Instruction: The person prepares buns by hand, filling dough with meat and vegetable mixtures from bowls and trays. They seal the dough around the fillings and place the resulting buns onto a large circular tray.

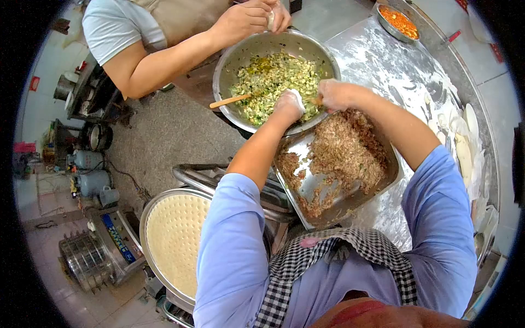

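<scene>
My left hand (289,106) is curled around a white piece of dough (298,97) over the near side of a large steel bowl (220,82). Chopped green and yellow vegetable filling (268,82) lies in the bowl. At the bowl's right rim, my right hand (334,94) has its fingers closed on a thin wooden-looking tool (315,101), mostly hidden. A spoon-like tool with a wooden handle (229,101) rests in the filling, its handle over the left rim. Just below my hands sits a square steel tray (317,221) with brown minced filling (350,150).
Across the bowl, a co-worker's hands (262,16) pinch a pale dough piece. A floured worktop (377,60) bears a bowl of orange shredded filling (398,23) and dough pieces (464,156) at right. A round, dimpled pale tray (178,240) stands lower left, beside metal rails (197,175).
</scene>
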Motion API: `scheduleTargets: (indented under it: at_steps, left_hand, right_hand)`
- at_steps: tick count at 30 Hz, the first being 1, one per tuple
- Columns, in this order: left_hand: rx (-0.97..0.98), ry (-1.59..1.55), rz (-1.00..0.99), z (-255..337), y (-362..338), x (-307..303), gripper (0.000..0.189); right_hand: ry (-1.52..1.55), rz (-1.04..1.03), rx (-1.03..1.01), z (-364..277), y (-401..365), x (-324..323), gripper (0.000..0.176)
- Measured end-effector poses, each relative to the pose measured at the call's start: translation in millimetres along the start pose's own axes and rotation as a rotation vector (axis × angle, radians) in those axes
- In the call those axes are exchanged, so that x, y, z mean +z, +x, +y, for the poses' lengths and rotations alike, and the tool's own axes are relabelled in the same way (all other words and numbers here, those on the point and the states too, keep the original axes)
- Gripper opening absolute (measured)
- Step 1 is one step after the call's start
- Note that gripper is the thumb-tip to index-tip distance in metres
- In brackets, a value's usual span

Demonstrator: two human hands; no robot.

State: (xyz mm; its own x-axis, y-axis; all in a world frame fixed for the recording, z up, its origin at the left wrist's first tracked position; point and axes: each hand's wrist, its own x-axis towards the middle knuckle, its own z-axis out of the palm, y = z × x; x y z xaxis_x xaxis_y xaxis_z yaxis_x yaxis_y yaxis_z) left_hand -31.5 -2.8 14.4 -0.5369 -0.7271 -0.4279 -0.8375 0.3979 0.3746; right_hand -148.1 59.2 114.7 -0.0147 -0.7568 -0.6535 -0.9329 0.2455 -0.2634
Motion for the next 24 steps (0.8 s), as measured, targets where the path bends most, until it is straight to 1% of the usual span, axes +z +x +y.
scheduleTargets:
  at_steps: [1,3,4,6,7,9,11,12,14,15,17,18,21,22,24]
  left_hand:
    - [-0.01,-0.044,0.046,-1.1,0.2,-0.1,0.045]
    - [-0.03,-0.132,0.133,-2.9,-1.3,2.6,0.047]
    - [-0.046,-0.18,0.194,-6.0,3.3,7.6,0.051]
    - [-0.046,-0.206,0.204,-11.4,15.8,12.4,0.052]
    - [-0.047,-0.218,0.21,-16.3,27.6,15.3,0.052]
    - [0.018,-0.321,0.176,-43.9,73.2,49.1,0.059]
    - [0.018,-0.102,0.101,-22.0,29.9,7.0,0.064]
    - [-0.001,-0.123,0.097,-13.6,16.2,-4.2,0.061]
    - [-0.038,-0.168,0.09,-1.9,-0.1,-16.4,0.056]
    - [-0.035,-0.203,0.164,-3.4,1.5,-9.5,0.056]
    - [-0.028,-0.268,0.305,-7.1,1.4,4.9,0.058]
    - [0.008,-0.268,0.283,-9.4,3.0,8.4,0.061]
    - [0.068,-0.344,0.241,-18.0,17.0,11.1,0.065]
    - [0.036,-0.303,0.207,-17.9,13.9,9.3,0.066]
    - [-0.025,-0.218,0.136,-16.9,7.6,5.7,0.069]
  right_hand:
    - [0.098,0.056,-0.075,3.2,1.2,10.4,0.02]
    - [-0.102,0.329,-0.36,23.9,18.5,39.4,0.018]
    - [-0.135,0.313,-0.338,21.9,16.2,36.7,0.017]
    - [-0.206,0.283,-0.294,22.3,10.3,21.4,0.017]
    - [-0.225,0.328,-0.223,22.7,8.6,7.4,0.017]
    - [-0.263,0.417,-0.082,26.6,11.0,-19.8,0.017]
    - [-0.149,0.343,-0.024,30.5,24.5,-17.9,0.017]
    - [-0.091,0.306,0.006,31.7,30.7,-13.7,0.017]
    - [-0.001,0.296,-0.128,21.2,29.3,12.3,0.016]
    - [0.044,0.289,-0.196,16.7,24.8,24.4,0.016]
    - [-0.035,0.299,-0.256,16.6,12.6,35.7,0.016]
    - [-0.079,0.307,-0.287,16.3,8.2,34.9,0.016]
    - [-0.188,0.228,-0.219,14.1,-6.6,-2.5,0.016]
    - [-0.201,0.274,-0.106,19.4,0.1,-10.0,0.016]
    - [-0.336,0.274,-0.111,26.7,10.4,-10.4,0.016]
